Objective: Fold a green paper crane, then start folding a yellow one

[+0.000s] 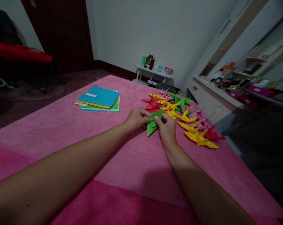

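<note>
Both hands are busy here: the left hand [135,118] pinches the near-left side of the green folded paper [151,128], while the right hand [169,127] lays its thumb flat on the upper face, fingers tucked behind. The piece sits between the two, just short of the crowd of folded birds, over the pink cloth [122,159]; whether it touches that cloth, you cannot tell.

And there's the danger! Two grips on one thin sheet: if they pull unevenly, a crease could slip off line or a corner could tear. That right thumb bears close to the middle; too much weight might crush layers meant to stand apart. The cloth looks soft, so pressing a fold against it would likely give a blunt edge.

Watch those right knuckles, too! A yellow bird [171,114] lies just behind them, a red bird [153,108] is near the left fingertips, and one careless sweep could bend a wing. Over by the cloth's right edge, pink birds [201,119] crowd together; a nudge through the flock might tip one over. The paper stack [98,96], well off to the left, looks safe enough.
</note>
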Available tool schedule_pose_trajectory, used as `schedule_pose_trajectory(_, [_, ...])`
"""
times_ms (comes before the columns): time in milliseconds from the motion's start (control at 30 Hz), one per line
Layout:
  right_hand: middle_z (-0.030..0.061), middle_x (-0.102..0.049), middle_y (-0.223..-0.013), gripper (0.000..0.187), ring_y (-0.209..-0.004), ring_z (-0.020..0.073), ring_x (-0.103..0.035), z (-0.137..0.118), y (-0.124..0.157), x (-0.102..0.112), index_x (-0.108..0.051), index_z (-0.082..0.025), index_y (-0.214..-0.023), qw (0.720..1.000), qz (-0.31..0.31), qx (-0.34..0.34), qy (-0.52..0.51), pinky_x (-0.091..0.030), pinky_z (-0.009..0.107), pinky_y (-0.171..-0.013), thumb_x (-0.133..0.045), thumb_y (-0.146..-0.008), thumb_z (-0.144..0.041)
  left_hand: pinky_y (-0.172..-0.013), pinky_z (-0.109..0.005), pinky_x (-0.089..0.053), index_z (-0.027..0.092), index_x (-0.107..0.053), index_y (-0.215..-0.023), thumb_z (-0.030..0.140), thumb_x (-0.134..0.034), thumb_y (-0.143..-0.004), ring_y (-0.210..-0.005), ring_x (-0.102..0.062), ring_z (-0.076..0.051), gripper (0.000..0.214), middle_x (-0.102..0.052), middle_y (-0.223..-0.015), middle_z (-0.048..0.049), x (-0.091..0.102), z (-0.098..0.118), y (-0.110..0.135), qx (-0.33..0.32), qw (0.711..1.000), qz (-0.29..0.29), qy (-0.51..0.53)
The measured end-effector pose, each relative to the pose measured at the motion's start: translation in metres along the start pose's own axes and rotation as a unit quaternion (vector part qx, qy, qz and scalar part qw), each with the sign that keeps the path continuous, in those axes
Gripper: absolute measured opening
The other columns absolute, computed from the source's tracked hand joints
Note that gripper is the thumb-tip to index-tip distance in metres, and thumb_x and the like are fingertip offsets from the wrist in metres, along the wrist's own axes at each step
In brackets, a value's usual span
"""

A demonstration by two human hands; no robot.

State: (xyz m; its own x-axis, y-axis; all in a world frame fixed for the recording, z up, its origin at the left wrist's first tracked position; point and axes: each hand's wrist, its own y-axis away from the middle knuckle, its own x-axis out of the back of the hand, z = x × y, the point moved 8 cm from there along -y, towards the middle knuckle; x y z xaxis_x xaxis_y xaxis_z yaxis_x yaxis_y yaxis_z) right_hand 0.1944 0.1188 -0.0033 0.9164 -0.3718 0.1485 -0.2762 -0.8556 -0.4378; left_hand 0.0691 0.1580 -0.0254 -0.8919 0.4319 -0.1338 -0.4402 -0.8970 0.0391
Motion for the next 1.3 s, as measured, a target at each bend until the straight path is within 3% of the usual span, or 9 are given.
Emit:
schedule_pose_trajectory(433, [-0.0016, -0.063, -0.067, 0.009, -0.060, 0.0146, -0.053, -0.006, 0.001, -0.004, -0.069, -0.019, -0.076, 1.000, -0.016, 0.002, -0.002, -0.043, 0.027, -0.059, -0.062, -0.076, -0.024, -0.045, -0.017, -0.046, 0.010, -0.065, -0.060, 0.001, -0.058, -0.071, -0.042, -0.053, -0.006, 0.015, -0.061, -0.052, 0.0009, 0.008, 0.009, -0.001, -0.022, 0.996, 0.031, -0.084])
schedule_pose_trajectory(600, [-0.0015, -0.063, -0.068, 0.009, -0.061, 0.0149, -0.054, -0.005, 0.002, -0.005, -0.069, -0.019, -0.076, 1.000, -0.018, -0.004, -0.006, -0.044, 0.026, -0.059, -0.063, -0.075, -0.025, -0.045, -0.019, -0.045, 0.011, -0.067, -0.066, 0.009, -0.069, -0.066, -0.043, -0.053, -0.007, 0.003, -0.062, -0.053, 0.0012, 0.006, 0.004, -0.002, -0.022, 0.997, 0.016, -0.078])
schedule_pose_trajectory(667, [-0.0012, -0.064, -0.068, 0.010, -0.061, 0.0152, -0.054, -0.004, 0.002, -0.006, -0.070, -0.019, -0.077, 1.000, -0.026, -0.008, -0.005, -0.044, 0.026, -0.059, -0.063, -0.075, -0.026, -0.042, -0.019, -0.042, 0.010, -0.067, -0.067, 0.014, -0.073, -0.065, -0.042, -0.051, -0.007, 0.007, -0.061, -0.053, 0.0010, 0.007, 0.004, -0.003, -0.030, 0.995, 0.020, -0.094])
schedule_pose_trajectory(800, [-0.0005, -0.065, -0.070, 0.010, -0.062, 0.0156, -0.055, -0.004, 0.002, -0.006, -0.070, -0.019, -0.078, 1.000, -0.028, -0.007, -0.004, -0.045, 0.027, -0.060, -0.062, -0.076, -0.025, -0.041, -0.017, -0.036, 0.010, -0.066, -0.062, 0.010, -0.066, -0.067, -0.040, -0.048, -0.006, 0.005, -0.058, -0.049, 0.0017, 0.009, 0.007, -0.002, -0.038, 0.992, 0.030, -0.113])
schedule_pose_trajectory(1000, [0.0017, -0.067, -0.082, 0.016, -0.075, 0.0176, -0.060, 0.001, -0.001, 0.006, -0.069, -0.020, -0.085, 0.999, 0.031, 0.005, -0.011, -0.049, 0.030, -0.070, -0.066, -0.069, -0.021, -0.039, -0.015, -0.030, 0.010, -0.069, -0.063, 0.007, -0.057, -0.069, -0.039, -0.044, -0.005, 0.014, -0.055, -0.047, 0.0026, 0.014, 0.013, -0.002, -0.049, 0.987, 0.042, -0.144])
schedule_pose_trajectory(1133, [0.0013, -0.067, -0.081, 0.025, -0.072, 0.0167, -0.060, 0.015, -0.004, 0.009, -0.069, -0.021, -0.086, 0.998, 0.038, -0.033, -0.040, -0.050, 0.028, -0.066, -0.068, -0.062, -0.016, -0.041, -0.015, -0.033, 0.011, -0.071, -0.065, 0.008, -0.054, -0.070, -0.040, -0.045, -0.005, 0.018, -0.057, -0.049, 0.0026, 0.015, 0.008, -0.005, -0.045, 0.991, 0.041, -0.122])
schedule_pose_trajectory(1300, [-0.0007, -0.065, -0.073, 0.023, -0.065, 0.0144, -0.056, 0.021, -0.004, 0.010, -0.070, -0.021, -0.081, 0.995, 0.048, -0.057, -0.063, -0.047, 0.026, -0.060, -0.062, -0.062, -0.013, -0.045, -0.017, -0.039, 0.011, -0.074, -0.074, 0.007, -0.057, -0.070, -0.043, -0.049, -0.005, 0.018, -0.063, -0.055, 0.0002, 0.016, 0.008, -0.006, -0.053, 0.994, 0.030, -0.096])
